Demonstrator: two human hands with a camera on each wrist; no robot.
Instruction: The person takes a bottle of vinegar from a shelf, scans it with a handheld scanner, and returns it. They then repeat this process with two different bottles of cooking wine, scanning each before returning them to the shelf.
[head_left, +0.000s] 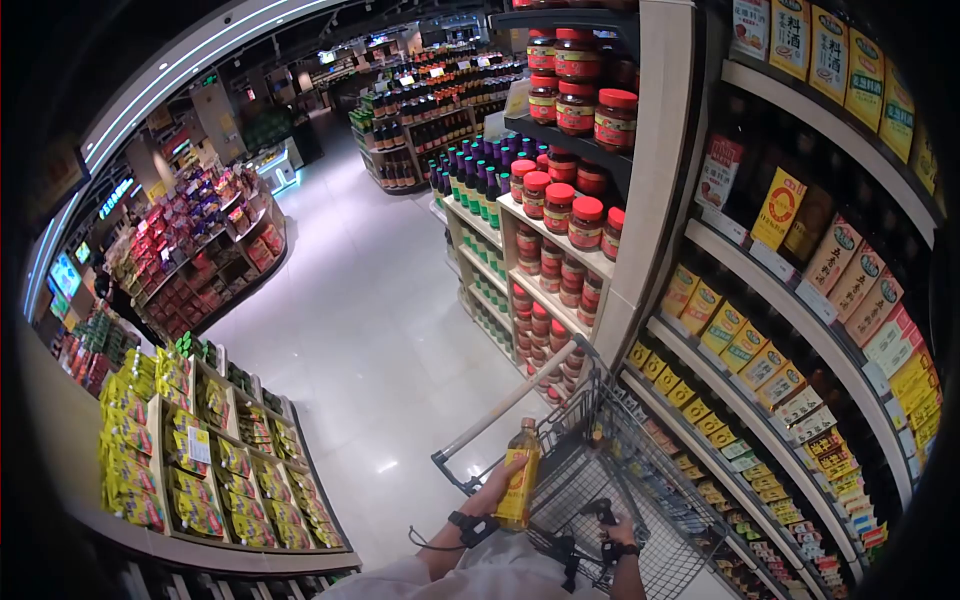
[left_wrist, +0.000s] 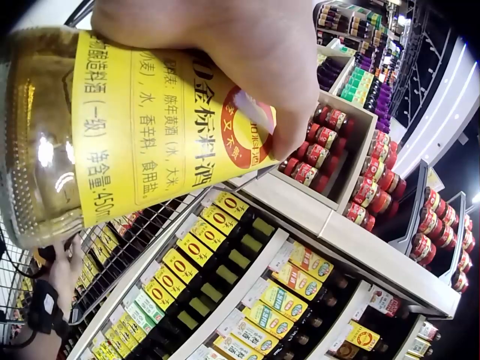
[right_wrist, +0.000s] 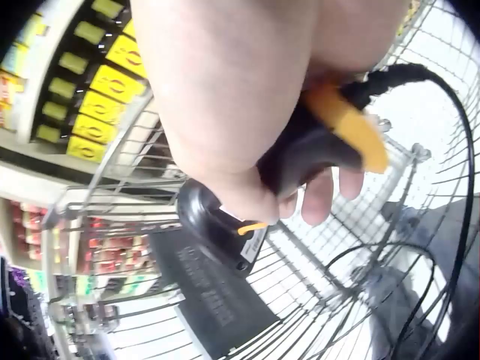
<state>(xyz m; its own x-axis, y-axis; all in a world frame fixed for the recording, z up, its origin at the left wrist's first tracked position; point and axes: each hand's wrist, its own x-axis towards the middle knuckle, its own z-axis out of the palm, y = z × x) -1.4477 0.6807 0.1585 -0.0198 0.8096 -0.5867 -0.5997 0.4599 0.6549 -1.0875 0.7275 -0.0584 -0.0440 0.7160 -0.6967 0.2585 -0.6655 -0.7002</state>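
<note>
Held upright in the left hand (head_left: 488,490) is a glass bottle of cooking wine (head_left: 517,482) with a yellow label and amber liquid. In the left wrist view, fingers curl over the label of this bottle (left_wrist: 142,127), which lies sideways across that picture. The right hand (head_left: 622,530) grips a black handheld scanner (head_left: 601,512) above the wire shopping cart (head_left: 660,505). Close up in the right wrist view, fingers wrap round the handle of the scanner (right_wrist: 311,154), which has an orange trigger and a black cable. Its head points down toward the cart basket.
Curved shelves (head_left: 790,330) of boxed and bottled goods run along the right. Red-lidded jars (head_left: 560,205) fill the shelving ahead. A display of yellow packets (head_left: 230,460) stands at left, beside the pale floor (head_left: 370,300). The cart's handle (head_left: 500,415) is just beyond the bottle.
</note>
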